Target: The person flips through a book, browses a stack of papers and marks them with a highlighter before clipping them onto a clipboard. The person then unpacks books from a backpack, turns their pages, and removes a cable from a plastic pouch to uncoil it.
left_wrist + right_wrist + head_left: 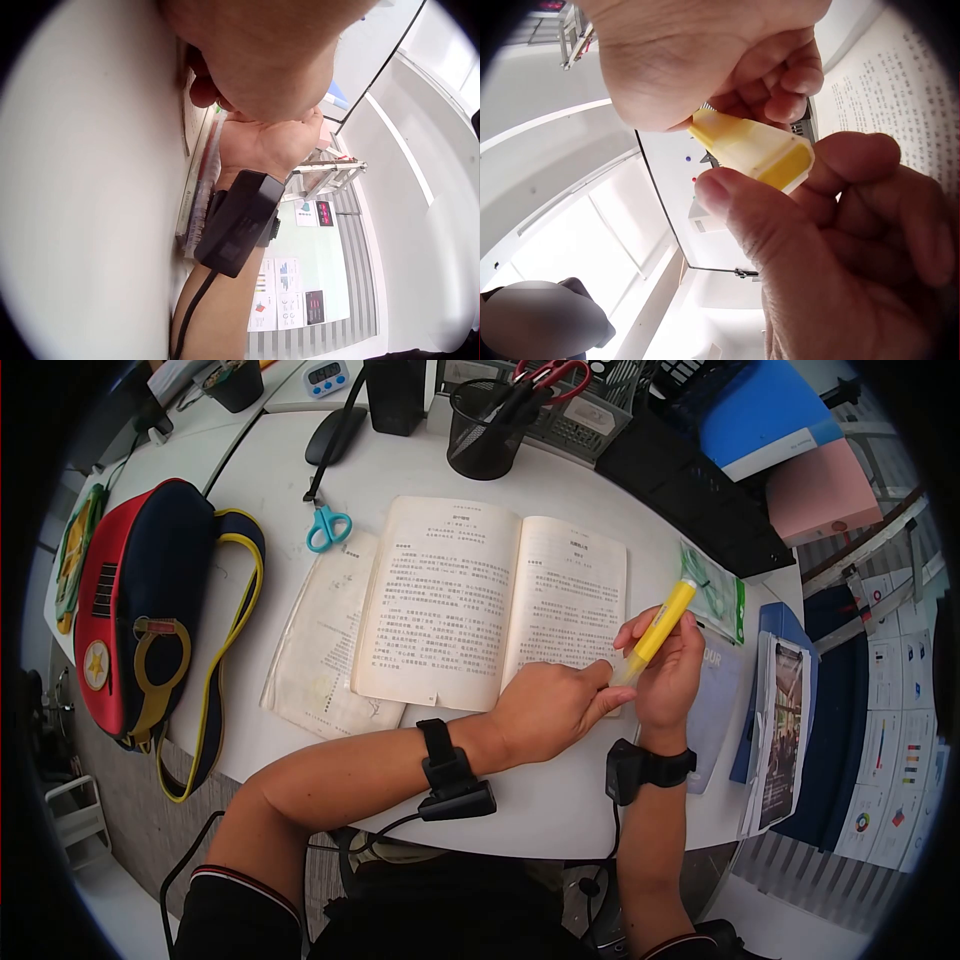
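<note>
The yellow highlighter (662, 624) is sitting tilted at 3 o'clock in the head view, held between both hands. Its yellow end is pointing toward 1 o'clock, its pale, blunt end toward 7 o'clock. The left hand (552, 707) is pinching the pale end; the right hand (668, 682) is gripping the body.

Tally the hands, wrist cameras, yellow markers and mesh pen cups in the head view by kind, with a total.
Left hand, right hand: 2
Left wrist camera, right wrist camera: 2
Yellow marker: 1
Mesh pen cup: 1
Total: 6
</note>
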Motion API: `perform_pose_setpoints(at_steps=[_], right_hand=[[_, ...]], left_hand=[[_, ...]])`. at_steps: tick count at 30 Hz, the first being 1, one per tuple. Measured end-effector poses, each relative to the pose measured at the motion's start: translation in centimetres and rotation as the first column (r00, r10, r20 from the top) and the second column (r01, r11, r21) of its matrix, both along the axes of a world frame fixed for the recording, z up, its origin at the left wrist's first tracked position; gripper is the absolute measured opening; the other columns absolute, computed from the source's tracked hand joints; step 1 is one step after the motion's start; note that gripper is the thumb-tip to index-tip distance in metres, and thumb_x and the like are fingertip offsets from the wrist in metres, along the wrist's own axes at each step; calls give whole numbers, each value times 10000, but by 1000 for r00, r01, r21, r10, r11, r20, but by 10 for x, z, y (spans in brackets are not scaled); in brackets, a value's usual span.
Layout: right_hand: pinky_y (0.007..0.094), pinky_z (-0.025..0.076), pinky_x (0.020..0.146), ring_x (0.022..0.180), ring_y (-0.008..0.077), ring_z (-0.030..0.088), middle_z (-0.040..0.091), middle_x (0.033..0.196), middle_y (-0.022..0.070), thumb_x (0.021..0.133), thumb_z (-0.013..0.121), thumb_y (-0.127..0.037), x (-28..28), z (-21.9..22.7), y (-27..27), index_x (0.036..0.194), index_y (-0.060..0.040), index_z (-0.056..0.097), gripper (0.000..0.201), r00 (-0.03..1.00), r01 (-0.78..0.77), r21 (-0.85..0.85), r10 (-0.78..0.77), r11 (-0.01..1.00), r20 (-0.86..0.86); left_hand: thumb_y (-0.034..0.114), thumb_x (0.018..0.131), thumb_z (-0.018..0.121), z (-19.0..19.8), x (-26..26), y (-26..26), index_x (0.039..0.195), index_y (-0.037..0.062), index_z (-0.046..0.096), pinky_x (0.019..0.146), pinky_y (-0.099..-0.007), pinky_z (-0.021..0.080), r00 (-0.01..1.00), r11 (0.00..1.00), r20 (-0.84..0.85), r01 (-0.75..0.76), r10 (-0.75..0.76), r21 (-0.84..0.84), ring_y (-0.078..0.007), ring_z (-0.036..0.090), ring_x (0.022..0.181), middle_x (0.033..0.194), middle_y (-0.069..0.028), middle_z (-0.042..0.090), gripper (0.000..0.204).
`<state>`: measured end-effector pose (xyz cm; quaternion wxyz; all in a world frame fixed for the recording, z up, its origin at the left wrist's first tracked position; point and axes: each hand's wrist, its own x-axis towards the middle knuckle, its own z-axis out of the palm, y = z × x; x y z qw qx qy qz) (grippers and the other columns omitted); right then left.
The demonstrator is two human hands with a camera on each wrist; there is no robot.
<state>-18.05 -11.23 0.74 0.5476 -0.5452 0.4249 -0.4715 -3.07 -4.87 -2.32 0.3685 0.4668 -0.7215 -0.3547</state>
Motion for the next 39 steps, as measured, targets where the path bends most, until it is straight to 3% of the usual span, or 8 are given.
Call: perform_pose_setpoints(at_steps=[11, 14, 19, 22, 25, 29, 32, 39], right_hand=[[278, 379, 690, 707, 131, 520, 553, 729, 46, 1050, 334, -418, -2, -1, 0, 850, -83, 526, 435, 996, 71, -28, -69, 997, 59], [269, 380, 684, 714, 119, 523, 557, 737, 40, 1047, 375, -400, -1, 2, 1, 879, -75, 542, 402, 979, 193, 48, -196, 980, 51], [260, 398, 665, 712, 112, 527, 570, 761, 33, 1037, 405, -393, -7, 1, -2, 913, -69, 568, 383, 989, 140, 93, -144, 986, 35], [226, 361, 553, 629, 73, 479, 572, 766, 14, 1010, 436, -309, -11, -5, -7, 938, -63, 582, 295, 976, 99, 119, -119, 988, 180], [225, 360, 543, 616, 75, 478, 583, 808, 38, 987, 447, -268, -9, 5, -7, 1064, -47, 590, 274, 891, -1, 245, -110, 970, 440], [213, 366, 541, 599, 82, 486, 597, 833, 64, 988, 452, -240, -19, 10, -7, 1205, -28, 556, 321, 815, -29, 269, -133, 963, 564], [166, 393, 576, 583, 79, 499, 646, 899, 108, 993, 460, -202, -33, -3, -13, 1271, -16, 534, 343, 702, -251, 156, 69, 955, 709], [175, 403, 543, 577, 71, 496, 690, 1046, 153, 969, 519, -170, -30, 7, -13, 1210, -18, 581, 292, 724, -163, 236, -47, 958, 688]], left_hand=[[387, 1037, 449, 2, -1, -1, 814, 34, 593, 559, -474, 490, 1000, 1000, 0, -14, 14, 6, -399, 609, 568, 592, -187, 600, 441], [344, 1040, 450, 1, -3, -2, 819, 35, 600, 569, -474, 492, 999, 1000, -37, -29, 29, -2, -400, 604, 571, 599, -189, 601, 409], [313, 1013, 537, 7, -3, -1, 858, 35, 606, 542, -433, 475, 999, 1000, -43, 1, -1, 17, -354, 609, 554, 602, -155, 603, 326], [292, 992, 597, 9, -4, 0, 893, 30, 614, 521, -393, 463, 999, 999, -51, 1, 1, 40, -306, 606, 529, 603, -129, 603, 280], [282, 985, 614, 9, -5, 0, 921, 22, 629, 528, -372, 470, 1000, 999, -29, -1, 3, 48, -282, 611, 529, 616, -129, 618, 269], [260, 987, 609, 7, -8, 1, 951, 2, 639, 542, -344, 475, 1000, 998, -12, -8, 9, 55, -260, 603, 537, 640, -147, 629, 261], [244, 988, 606, 10, -10, 2, 948, -5, 638, 549, -332, 473, 1000, 999, 11, -5, 4, 52, -244, 586, 536, 645, -149, 626, 255], [217, 981, 617, 8, -12, 2, 947, -18, 644, 557, -319, 473, 998, 998, 62, -14, 10, 59, -204, 563, 532, 644, -139, 630, 240]])
